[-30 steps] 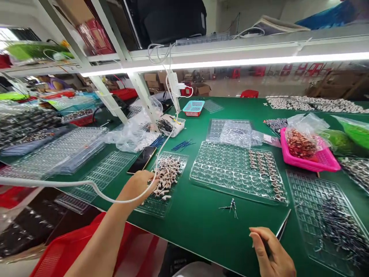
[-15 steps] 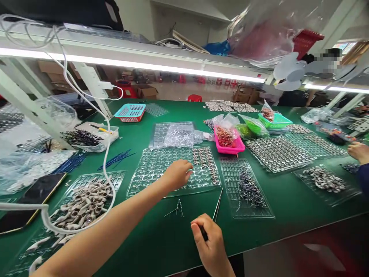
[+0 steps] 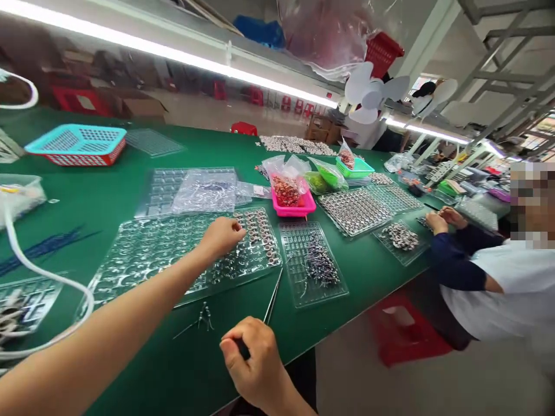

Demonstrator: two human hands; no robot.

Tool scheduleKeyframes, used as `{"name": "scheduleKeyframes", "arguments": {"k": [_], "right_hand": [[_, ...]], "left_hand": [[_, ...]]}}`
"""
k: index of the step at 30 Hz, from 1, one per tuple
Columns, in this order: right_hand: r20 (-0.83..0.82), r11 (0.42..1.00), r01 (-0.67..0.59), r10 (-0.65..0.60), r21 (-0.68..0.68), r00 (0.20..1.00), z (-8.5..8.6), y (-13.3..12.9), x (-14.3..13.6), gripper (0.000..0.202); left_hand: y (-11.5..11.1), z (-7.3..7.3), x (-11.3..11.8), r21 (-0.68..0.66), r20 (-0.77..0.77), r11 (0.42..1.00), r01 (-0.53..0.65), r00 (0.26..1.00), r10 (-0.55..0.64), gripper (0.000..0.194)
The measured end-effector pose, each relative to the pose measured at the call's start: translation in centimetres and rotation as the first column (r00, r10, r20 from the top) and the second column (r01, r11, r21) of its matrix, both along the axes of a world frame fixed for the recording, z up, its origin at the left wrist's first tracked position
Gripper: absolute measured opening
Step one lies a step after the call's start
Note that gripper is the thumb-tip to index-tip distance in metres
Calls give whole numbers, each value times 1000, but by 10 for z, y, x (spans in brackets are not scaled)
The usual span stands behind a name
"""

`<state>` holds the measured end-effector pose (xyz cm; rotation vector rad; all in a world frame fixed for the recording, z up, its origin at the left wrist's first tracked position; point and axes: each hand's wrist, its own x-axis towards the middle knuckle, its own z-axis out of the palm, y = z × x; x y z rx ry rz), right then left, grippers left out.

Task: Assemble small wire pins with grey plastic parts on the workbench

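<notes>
My left hand (image 3: 224, 236) is over the large clear tray (image 3: 151, 245), its fingers closed beside the rows of small ring-shaped parts (image 3: 260, 234); whether a part is between the fingertips is too small to tell. Near the table's front edge, my right hand (image 3: 254, 358) is closed around metal tweezers (image 3: 273, 297), whose tips point away towards the tray's right corner. A few thin wired pieces (image 3: 205, 318) lie on the green table between my hands. Right of the large tray, a narrower clear tray (image 3: 290, 254) holds a heap of dark wired pieces (image 3: 321, 260).
Behind the trays stand a pink basket (image 3: 295, 209) and a blue-and-red basket (image 3: 82, 144). A white cable (image 3: 47, 283) loops at the left. On the right, a person in a white top (image 3: 489, 289) works beside a filled tray (image 3: 358, 211).
The view has swung to the right, bringing the seated person into sight. My left hand stays over the large tray by the filled rows, and my right hand still holds the tweezers.
</notes>
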<state>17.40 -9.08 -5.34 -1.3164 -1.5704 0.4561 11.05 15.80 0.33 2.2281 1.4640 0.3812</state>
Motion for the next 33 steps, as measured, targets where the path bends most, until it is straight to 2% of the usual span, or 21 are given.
{"name": "scheduleKeyframes", "arguments": {"k": [3,6,7,10,12,16,19,23,27,30,33], "right_hand": [[-29,1000,-15,14,-17,999,2,0,2,22],[-109,999,-7,2,-48,994,6,-5,7,19],[-125,998,7,-14,-58,992,8,-7,9,17],[-94,994,60,-68,-94,993,15,-9,19,9],[-35,989,53,-58,-137,998,20,-5,23,9],[148,966,-65,104,-251,983,28,18,18,17],[341,953,-100,199,-287,919,30,41,9,26],[544,935,-136,304,-327,782,30,61,-1,33],[660,936,-75,297,-343,690,34,57,-2,28],[692,935,-31,284,-353,664,37,47,3,21],[663,931,-46,292,-362,689,37,44,9,23]], "left_hand": [[-34,18,-11,-35,124,999,-7,992,12,24],[-81,34,-39,-113,233,993,29,972,-2,27],[-96,36,-50,-162,322,985,66,947,-10,26],[-133,30,-83,-287,543,947,144,839,38,27],[-145,17,-101,-337,581,934,117,806,109,36],[-144,-11,-114,-398,584,910,112,796,157,37],[-137,-21,-112,-428,625,893,140,760,180,34],[-131,-25,-111,-477,686,870,121,670,283,34],[-130,-25,-112,-506,709,856,107,617,341,30],[-131,-24,-111,-537,717,833,129,591,370,25],[-134,-22,-110,-555,707,821,138,599,376,23]]}}
